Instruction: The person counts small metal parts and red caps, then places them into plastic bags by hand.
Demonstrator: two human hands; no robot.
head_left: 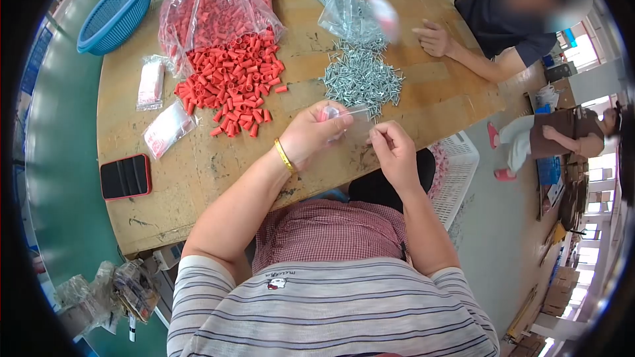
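My left hand (314, 133), with a yellow bracelet at the wrist, is closed on a small clear plastic bag (335, 116) that has something red and white in it. To its right, my right hand (395, 150) is pinched at the bag's far edge; what its fingertips hold is too small to make out. Just beyond my hands lies a pile of silver screws (362, 78), with a clear bag of screws (350, 18) behind it. Red plastic caps (239, 78) are heaped to the left, spilling from a large clear bag (218, 6).
Two small printed bags (151, 84) and a red-edged phone (126, 177) lie at the table's left. A blue basket (116, 13) stands at the back left. A co-worker (506, 33) reaches over the far side. A white crate (461, 175) sits below the table's edge at right.
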